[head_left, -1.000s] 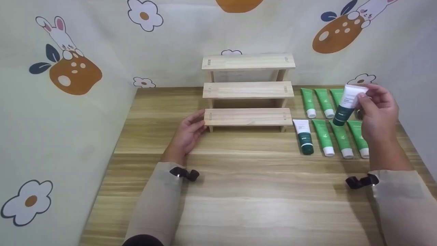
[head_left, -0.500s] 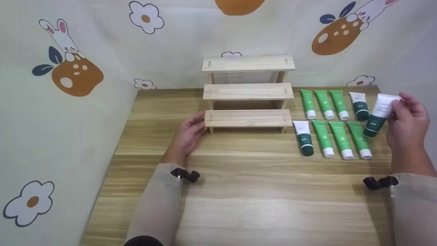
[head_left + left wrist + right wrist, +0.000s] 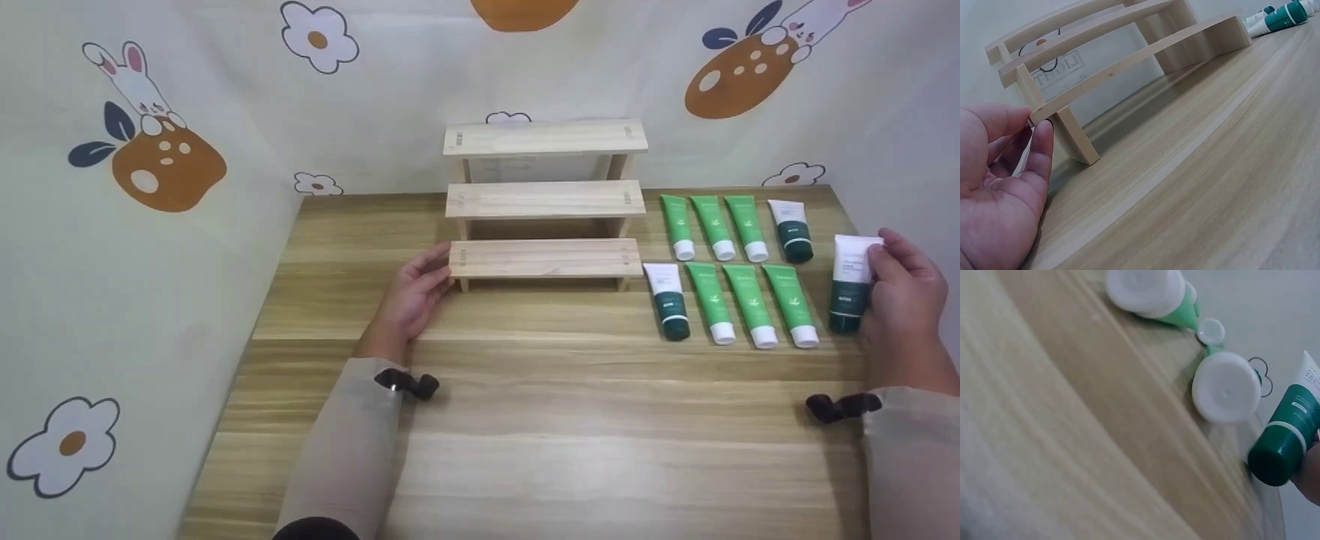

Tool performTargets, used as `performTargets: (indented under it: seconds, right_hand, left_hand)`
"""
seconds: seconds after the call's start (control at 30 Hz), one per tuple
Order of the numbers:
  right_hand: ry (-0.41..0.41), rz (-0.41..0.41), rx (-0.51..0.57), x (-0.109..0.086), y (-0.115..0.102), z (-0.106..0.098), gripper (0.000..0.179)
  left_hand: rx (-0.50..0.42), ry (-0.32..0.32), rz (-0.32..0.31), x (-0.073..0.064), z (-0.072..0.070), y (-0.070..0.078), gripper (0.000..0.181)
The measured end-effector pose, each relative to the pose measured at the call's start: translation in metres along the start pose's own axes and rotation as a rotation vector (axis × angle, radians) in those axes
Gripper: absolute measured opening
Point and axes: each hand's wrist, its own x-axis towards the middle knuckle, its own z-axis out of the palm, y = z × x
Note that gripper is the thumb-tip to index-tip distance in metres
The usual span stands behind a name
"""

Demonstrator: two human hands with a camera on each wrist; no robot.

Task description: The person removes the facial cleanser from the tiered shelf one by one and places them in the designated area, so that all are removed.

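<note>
A three-tier wooden step rack (image 3: 546,257) stands in the middle of the table. My left hand (image 3: 411,292) pinches the left end of its lowest shelf; the left wrist view has the thumb and a finger (image 3: 1039,149) at the shelf's corner. My right hand (image 3: 909,300) pinches a white and dark green squeeze tube (image 3: 853,281) by its upper right edge, cap downward. That tube is at the right end of the front row, beside a light green tube (image 3: 790,304). In the right wrist view, the held tube (image 3: 1286,433) appears at the right edge, most of the hand cut off.
Several light green tubes (image 3: 743,307) lie in two rows right of the rack, caps toward the front. One white and dark green tube (image 3: 667,300) begins the front row; another (image 3: 791,231) ends the back row. A patterned sheet (image 3: 382,112) closes off the back and sides.
My right hand has carried the white and dark green tube rightward from above the rows, then lower and nearer to the front row's end. The left hand has stayed on the rack.
</note>
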Motion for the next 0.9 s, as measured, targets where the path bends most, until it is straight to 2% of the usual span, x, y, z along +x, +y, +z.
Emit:
performTargets:
  seconds: [0.27, 0.47, 0.53, 0.7, 0.9]
  right_hand:
    - [0.019, 0.010, -0.117, 0.006, 0.005, -0.007, 0.063]
    - [0.035, -0.003, -0.111, 0.009, 0.008, -0.007, 0.062]
    - [0.026, 0.021, -0.132, 0.010, 0.009, -0.008, 0.066]
    - [-0.006, 0.088, -0.251, 0.012, 0.011, -0.010, 0.073]
    - [-0.012, 0.127, -0.383, 0.017, 0.011, -0.009, 0.069]
  left_hand:
    - [0.005, -0.009, 0.001, 0.000, -0.001, 0.000, 0.053]
    - [0.002, -0.014, -0.002, -0.001, 0.000, 0.001, 0.053]
    - [-0.003, -0.014, 0.001, -0.002, 0.000, 0.001, 0.054]
    - [0.001, -0.004, -0.006, -0.001, 0.000, 0.000, 0.054]
    - [-0.010, 0.003, -0.004, -0.001, 0.002, 0.000, 0.054]
